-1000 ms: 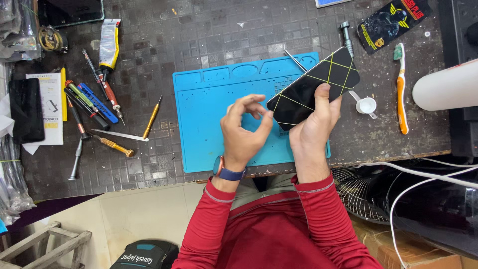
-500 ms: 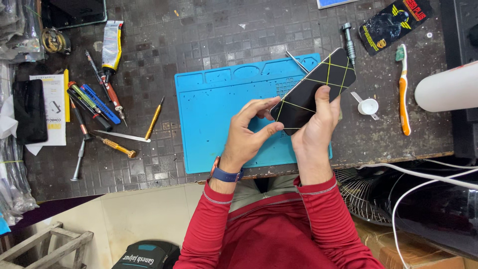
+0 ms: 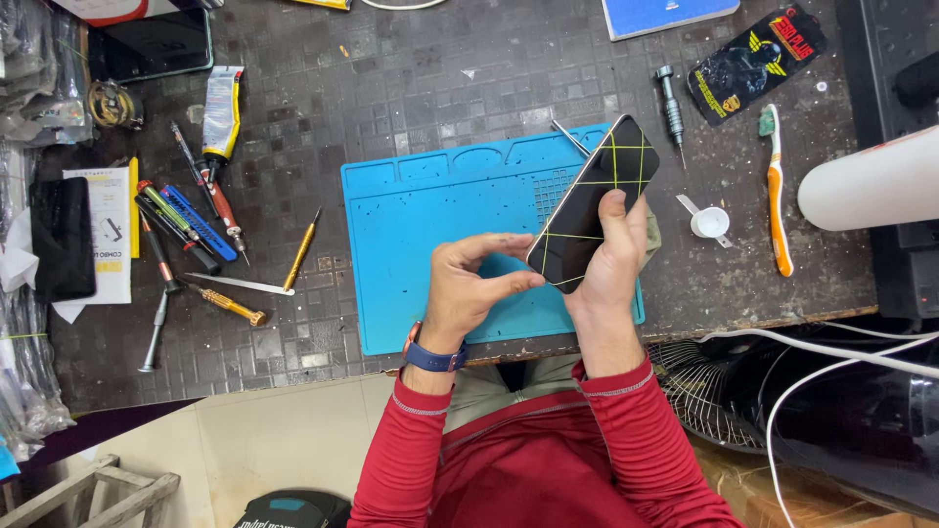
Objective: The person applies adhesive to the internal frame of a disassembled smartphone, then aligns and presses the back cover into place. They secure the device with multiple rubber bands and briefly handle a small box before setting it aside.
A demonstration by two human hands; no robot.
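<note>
My right hand (image 3: 614, 264) grips a black smartphone (image 3: 593, 202) wrapped with thin yellow bands, held tilted above the right part of the blue work mat (image 3: 430, 244). My left hand (image 3: 471, 288) is next to the phone's lower end, thumb and forefinger pinching at its bottom corner. A blue watch sits on my left wrist. Both sleeves are red.
Left of the mat lie several screwdrivers (image 3: 201, 220), tweezers (image 3: 245, 285) and a glue tube (image 3: 222, 111). Right of it are a small white cup (image 3: 710, 221), an orange toothbrush (image 3: 777, 196), a metal driver (image 3: 672, 108) and a white cylinder (image 3: 871, 181). A fan and cables sit below right.
The phone has stayed in my right hand and tilted a little more upright. My left fingers have shifted from its edge to its lower corner.
</note>
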